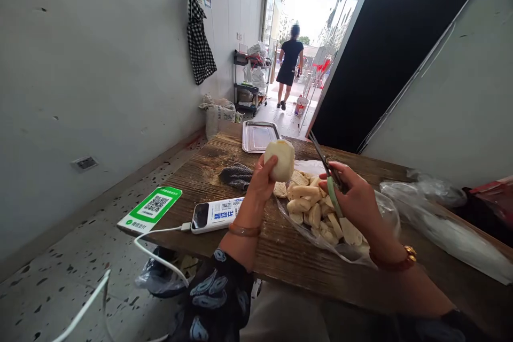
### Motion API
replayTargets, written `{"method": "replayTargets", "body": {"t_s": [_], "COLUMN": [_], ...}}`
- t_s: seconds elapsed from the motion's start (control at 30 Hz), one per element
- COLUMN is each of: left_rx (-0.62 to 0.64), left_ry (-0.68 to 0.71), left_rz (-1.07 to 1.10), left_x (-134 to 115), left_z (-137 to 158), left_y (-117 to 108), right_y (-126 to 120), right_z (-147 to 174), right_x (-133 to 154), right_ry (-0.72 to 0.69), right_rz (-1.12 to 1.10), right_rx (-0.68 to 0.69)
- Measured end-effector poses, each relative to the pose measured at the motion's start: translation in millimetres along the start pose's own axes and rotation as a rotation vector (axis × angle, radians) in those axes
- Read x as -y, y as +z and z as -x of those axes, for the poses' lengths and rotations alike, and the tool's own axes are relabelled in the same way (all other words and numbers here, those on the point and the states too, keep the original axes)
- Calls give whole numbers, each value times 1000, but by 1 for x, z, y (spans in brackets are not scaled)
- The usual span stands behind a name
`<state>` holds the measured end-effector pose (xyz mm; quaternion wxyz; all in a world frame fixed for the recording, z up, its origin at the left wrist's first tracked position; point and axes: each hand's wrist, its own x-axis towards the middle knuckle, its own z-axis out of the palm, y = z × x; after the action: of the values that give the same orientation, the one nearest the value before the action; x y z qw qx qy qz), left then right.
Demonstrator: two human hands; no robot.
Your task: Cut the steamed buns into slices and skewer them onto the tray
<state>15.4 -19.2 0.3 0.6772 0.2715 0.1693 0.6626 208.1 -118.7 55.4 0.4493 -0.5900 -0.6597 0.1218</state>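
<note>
My left hand (261,181) is closed around a pale, rounded, bread-like piece (282,161), held above the table with the thumb on its near side. In my right hand (356,195) is a pair of scissors (332,191) with green handles, its dark blades pointing up and away. I cannot tell how far apart the blades are. Beneath both hands, several cream-coloured cut pieces (306,204) lie heaped in a clear plastic bag (388,212). A dark grey glove or cloth (236,175) rests left of my left hand.
A metal tray (260,138) sits at the wooden table's (200,171) far end. On the left lie a phone (201,218) with a white cable and a green QR-code card (154,207). More plastic bags (444,224) are at right. A person (291,61) stands by the doorway, near a cart (245,85).
</note>
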Motion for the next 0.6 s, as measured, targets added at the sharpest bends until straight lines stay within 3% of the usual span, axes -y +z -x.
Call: {"method": "replayTargets", "body": {"t_s": [0.17,0.33,0.6], "left_rx": [277,447,559], "left_ry": [-100,-202,-286], "left_rz": [-209,-305,-395], "left_x": [5,10,19], "left_z": [13,24,30], "left_y": [8,13,18], "right_y": [-35,-55,-39], "right_z": [28,48,43], "right_x": [-12,-21,-3], "right_ry": [80,103,49], "right_rz": [55,51,-97], "right_rx": [28,-25,-134]}}
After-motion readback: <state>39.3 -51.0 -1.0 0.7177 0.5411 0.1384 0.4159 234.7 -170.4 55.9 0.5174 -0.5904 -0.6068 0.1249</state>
